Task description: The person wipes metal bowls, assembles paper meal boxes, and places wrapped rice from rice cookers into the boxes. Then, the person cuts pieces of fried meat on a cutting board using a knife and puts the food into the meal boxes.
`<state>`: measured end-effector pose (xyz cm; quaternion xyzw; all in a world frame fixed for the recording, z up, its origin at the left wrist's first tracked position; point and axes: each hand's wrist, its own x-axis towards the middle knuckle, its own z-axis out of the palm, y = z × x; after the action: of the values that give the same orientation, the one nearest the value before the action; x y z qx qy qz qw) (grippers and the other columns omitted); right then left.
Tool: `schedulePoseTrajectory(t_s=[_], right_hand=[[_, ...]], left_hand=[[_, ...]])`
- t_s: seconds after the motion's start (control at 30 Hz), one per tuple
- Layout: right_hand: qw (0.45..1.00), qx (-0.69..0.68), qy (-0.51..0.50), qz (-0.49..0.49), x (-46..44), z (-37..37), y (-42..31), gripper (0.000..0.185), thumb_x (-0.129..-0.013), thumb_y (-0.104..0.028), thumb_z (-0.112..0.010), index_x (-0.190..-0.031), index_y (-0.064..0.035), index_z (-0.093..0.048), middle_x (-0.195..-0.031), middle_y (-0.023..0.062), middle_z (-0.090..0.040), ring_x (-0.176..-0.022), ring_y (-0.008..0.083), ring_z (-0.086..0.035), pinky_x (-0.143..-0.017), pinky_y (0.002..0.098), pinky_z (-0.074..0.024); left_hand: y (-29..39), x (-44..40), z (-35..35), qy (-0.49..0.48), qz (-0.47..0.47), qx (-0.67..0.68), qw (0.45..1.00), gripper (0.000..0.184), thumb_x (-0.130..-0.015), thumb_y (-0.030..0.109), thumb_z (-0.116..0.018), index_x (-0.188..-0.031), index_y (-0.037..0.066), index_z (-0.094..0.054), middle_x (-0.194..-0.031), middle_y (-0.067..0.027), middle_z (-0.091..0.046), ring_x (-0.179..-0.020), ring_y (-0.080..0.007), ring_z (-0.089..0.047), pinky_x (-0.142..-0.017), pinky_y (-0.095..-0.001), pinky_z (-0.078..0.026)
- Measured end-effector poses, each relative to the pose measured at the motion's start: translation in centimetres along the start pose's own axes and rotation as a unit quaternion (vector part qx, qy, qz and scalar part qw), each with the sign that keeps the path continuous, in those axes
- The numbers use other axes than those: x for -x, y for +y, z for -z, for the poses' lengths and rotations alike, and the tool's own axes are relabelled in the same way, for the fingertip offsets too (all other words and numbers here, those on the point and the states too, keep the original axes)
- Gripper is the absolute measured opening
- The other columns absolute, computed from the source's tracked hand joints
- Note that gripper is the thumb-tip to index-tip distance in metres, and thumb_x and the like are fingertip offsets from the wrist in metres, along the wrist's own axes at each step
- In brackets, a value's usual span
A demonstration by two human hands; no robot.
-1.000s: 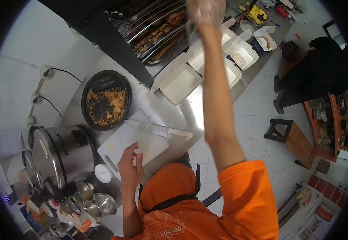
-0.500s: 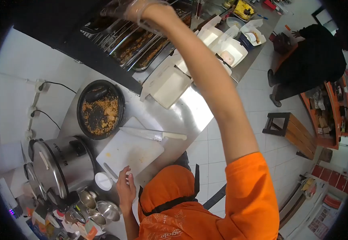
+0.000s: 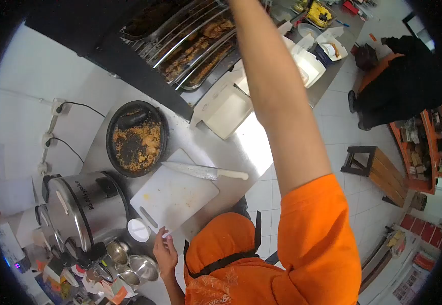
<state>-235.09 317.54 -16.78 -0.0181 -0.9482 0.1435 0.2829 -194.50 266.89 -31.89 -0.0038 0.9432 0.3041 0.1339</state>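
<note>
My left hand [image 3: 165, 252] is at the lower corner of a white cutting board [image 3: 180, 195], fingers slightly apart, with nothing visible held. A knife [image 3: 203, 173] with a pale handle lies across the board's upper part. My right forearm reaches up past the top edge of the view, so my right hand is hidden. Beside that arm stand open white boxes [image 3: 228, 111]. Racks of fried food [image 3: 195, 56] sit in a dark cabinet to its left. A black round dish [image 3: 164, 133] holds orange-brown crumbs and a dark pestle.
A steel rice cooker [image 3: 96, 206] stands at the left, near a round white lid [image 3: 139, 230] and metal bowls [image 3: 143, 268]. Another person in dark clothes [image 3: 409, 84] is at the upper right, above a wooden bench [image 3: 381, 173]. A tray of yellow food [image 3: 318, 14] is at the top.
My right hand, in a clear plastic glove, moved left over the rack, then passed out of the top of the view. My left hand drew down from the board to its lower corner.
</note>
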Motion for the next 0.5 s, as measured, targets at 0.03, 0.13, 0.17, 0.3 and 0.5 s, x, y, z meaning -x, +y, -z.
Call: schedulePoseTrajectory(t_s=[0.03,0.13,0.17,0.3,0.5], right_hand=[[1.0,-0.001,0.001,-0.007,0.0,0.1,0.3,0.051,-0.102,-0.044,-0.046,-0.135,-0.0073,-0.059,-0.14,0.0105,-0.059,-0.133,0.0269,-0.051,-0.115,0.0399,-0.0312],[1.0,-0.001,0.005,-0.018,0.1,0.2,0.9,0.05,-0.101,-0.043,-0.047,-0.135,-0.0075,-0.059,-0.14,0.0106,-0.058,-0.132,0.0263,-0.05,-0.114,0.0395,-0.0315],[1.0,-0.001,0.007,-0.017,0.0,0.3,0.9,0.05,-0.101,-0.043,-0.048,-0.135,-0.0075,-0.058,-0.139,0.0106,-0.058,-0.132,0.026,-0.05,-0.114,0.0393,-0.0316],[1.0,-0.004,0.013,-0.019,-0.1,0.2,1.1,0.05,-0.101,-0.042,-0.049,-0.135,-0.0077,-0.057,-0.139,0.0107,-0.057,-0.131,0.0252,-0.049,-0.113,0.0388,-0.032],[0.999,-0.002,0.013,-0.035,-0.4,0.9,2.0,0.049,-0.1,-0.041,-0.052,-0.136,-0.0079,-0.055,-0.138,0.0109,-0.056,-0.131,0.024,-0.048,-0.111,0.0379,-0.0325]], left_hand=[[-0.3,0.3,0.0,0.005,0.005,0.005,1.0,0.035,-0.103,0.018,-0.053,-0.134,0.0,-0.057,-0.115,-0.0177,-0.07,-0.082,-0.0263,-0.067,-0.067,-0.0361,-0.055],[-1.2,1.0,-0.1,0.013,0.01,-0.004,1.0,0.036,-0.104,0.018,-0.053,-0.135,0.0,-0.056,-0.114,-0.018,-0.069,-0.082,-0.0263,-0.067,-0.067,-0.0361,-0.055],[-1.8,1.2,-0.3,0.012,0.013,-0.002,1.0,0.037,-0.104,0.019,-0.053,-0.135,0.0,-0.056,-0.114,-0.0179,-0.069,-0.082,-0.0263,-0.067,-0.067,-0.0361,-0.055],[-1.9,1.9,-1.1,-0.002,0.027,-0.007,1.0,0.037,-0.104,0.019,-0.052,-0.135,0.001,-0.056,-0.114,-0.0171,-0.069,-0.083,-0.0266,-0.068,-0.068,-0.0368,-0.055],[-2.2,2.0,-1.2,0.004,0.054,0.005,0.999,0.037,-0.103,0.02,-0.053,-0.135,0.002,-0.056,-0.115,-0.0173,-0.069,-0.084,-0.0278,-0.069,-0.069,-0.0377,-0.056]])
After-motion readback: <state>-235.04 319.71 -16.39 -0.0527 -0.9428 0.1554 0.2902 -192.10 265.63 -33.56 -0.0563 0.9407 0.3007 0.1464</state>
